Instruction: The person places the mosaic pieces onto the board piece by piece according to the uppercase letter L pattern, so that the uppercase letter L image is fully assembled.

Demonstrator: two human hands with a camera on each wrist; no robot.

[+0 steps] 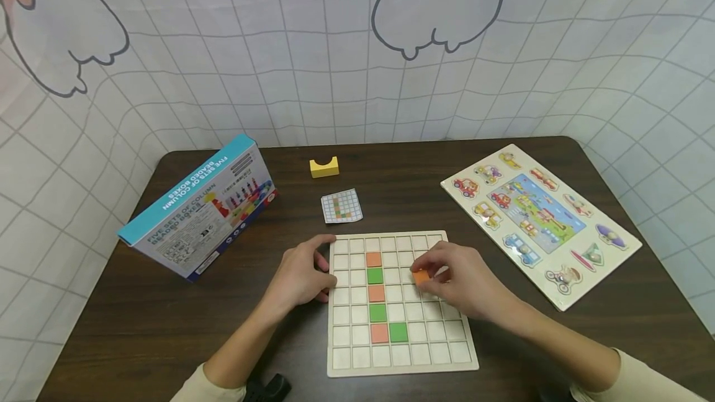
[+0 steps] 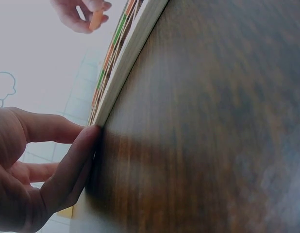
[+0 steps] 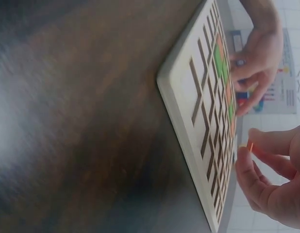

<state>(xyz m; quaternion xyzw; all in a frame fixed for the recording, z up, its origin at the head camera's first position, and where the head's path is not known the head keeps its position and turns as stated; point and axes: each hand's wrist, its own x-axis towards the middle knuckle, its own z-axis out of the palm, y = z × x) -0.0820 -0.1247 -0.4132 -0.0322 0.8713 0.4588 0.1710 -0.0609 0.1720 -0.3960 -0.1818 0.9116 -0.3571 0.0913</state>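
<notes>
A pale grid board [image 1: 402, 357] lies flat on the dark table. Orange and green square tiles alternate down one column, from an orange tile [image 1: 373, 259] to a salmon-orange one [image 1: 379, 333], with a green tile [image 1: 398, 332] beside the lowest. My left hand [image 1: 298, 273] touches the board's left edge with thumb and forefinger, near its far corner; the left wrist view shows the fingertips against the rim [image 2: 125, 68]. Between thumb and fingers, my right hand [image 1: 460, 278] pinches an orange tile [image 1: 421, 276] over the right half of the grid. The right wrist view has that tile [image 3: 251, 145] edge-on, above the board.
Behind the board lies a small printed grid card [image 1: 342, 206], with a yellow notched block [image 1: 324, 168] farther back. A blue-topped box [image 1: 206, 209] stands at the left. To the right rests a picture puzzle board [image 1: 542, 225]. A white grid-patterned curtain [image 1: 335, 48] hangs behind the table.
</notes>
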